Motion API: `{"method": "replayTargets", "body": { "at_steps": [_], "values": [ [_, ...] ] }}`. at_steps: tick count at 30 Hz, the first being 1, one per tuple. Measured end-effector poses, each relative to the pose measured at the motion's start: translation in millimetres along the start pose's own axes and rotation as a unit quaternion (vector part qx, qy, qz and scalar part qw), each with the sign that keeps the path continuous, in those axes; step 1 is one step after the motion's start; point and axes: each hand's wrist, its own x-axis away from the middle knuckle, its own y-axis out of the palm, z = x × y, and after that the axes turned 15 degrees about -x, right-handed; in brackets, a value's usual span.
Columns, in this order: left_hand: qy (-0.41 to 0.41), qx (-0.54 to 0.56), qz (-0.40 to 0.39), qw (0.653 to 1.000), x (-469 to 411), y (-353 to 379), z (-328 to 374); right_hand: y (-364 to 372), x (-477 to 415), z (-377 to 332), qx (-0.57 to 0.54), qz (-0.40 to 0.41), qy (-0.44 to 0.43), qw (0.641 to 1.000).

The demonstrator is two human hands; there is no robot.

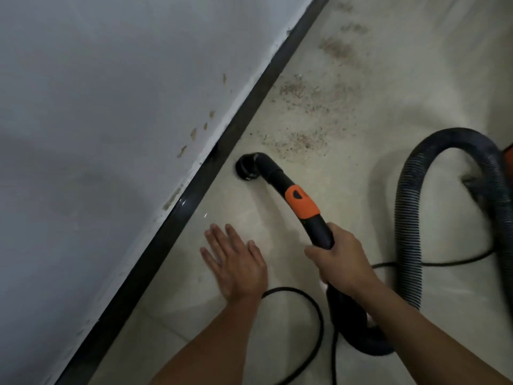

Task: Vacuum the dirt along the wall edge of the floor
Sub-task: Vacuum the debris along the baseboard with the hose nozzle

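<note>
My right hand [337, 255] grips the black vacuum handle [319, 229], just below its orange collar [302, 202]. The curved tube ends in a round black nozzle [247, 169] that sits on the pale floor tile right beside the dark baseboard [222, 151]. Brown dirt [299, 140] lies scattered on the floor beyond the nozzle, with more patches of dirt [337, 50] farther along the wall. My left hand [236, 262] lies flat with straight fingers on the floor near the baseboard, holding nothing.
A white wall [111, 107] with brown stains fills the left. The ribbed vacuum hose [410, 218] arches at the right toward an orange vacuum body [509, 151] at the frame edge. A black power cord [313, 309] loops on the floor below my hands.
</note>
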Motion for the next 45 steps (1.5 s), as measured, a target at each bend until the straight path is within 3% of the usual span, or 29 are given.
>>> {"method": "replayTargets", "body": {
  "at_steps": [6,10,15,24,29,32,39,45],
  "values": [
    [-0.005,0.005,0.000,1.000,0,-1,2,-67,61,63,-0.020,0.115,0.059,0.991],
    [-0.004,0.002,0.002,1.000,0,-2,2,-57,41,63,-0.038,0.148,0.037,0.988],
    [-0.003,0.000,0.019,1.000,1,-2,2,-3,-12,22,-0.079,0.092,-0.005,0.993],
    [0.000,-0.005,0.018,1.000,1,-2,3,41,-51,-28,-0.055,0.018,-0.024,0.998],
    [0.000,0.006,0.026,1.000,1,-2,3,13,-32,-17,0.044,-0.006,-0.034,0.998],
    [0.004,0.004,0.027,1.000,1,1,1,-28,4,21,0.078,0.042,-0.016,0.996],
    [0.002,0.005,0.019,1.000,1,0,2,-92,42,70,-0.088,0.170,0.057,0.980],
    [0.005,0.005,0.022,1.000,1,-1,1,-53,-17,36,-0.167,0.153,0.038,0.973]
  ]
}}
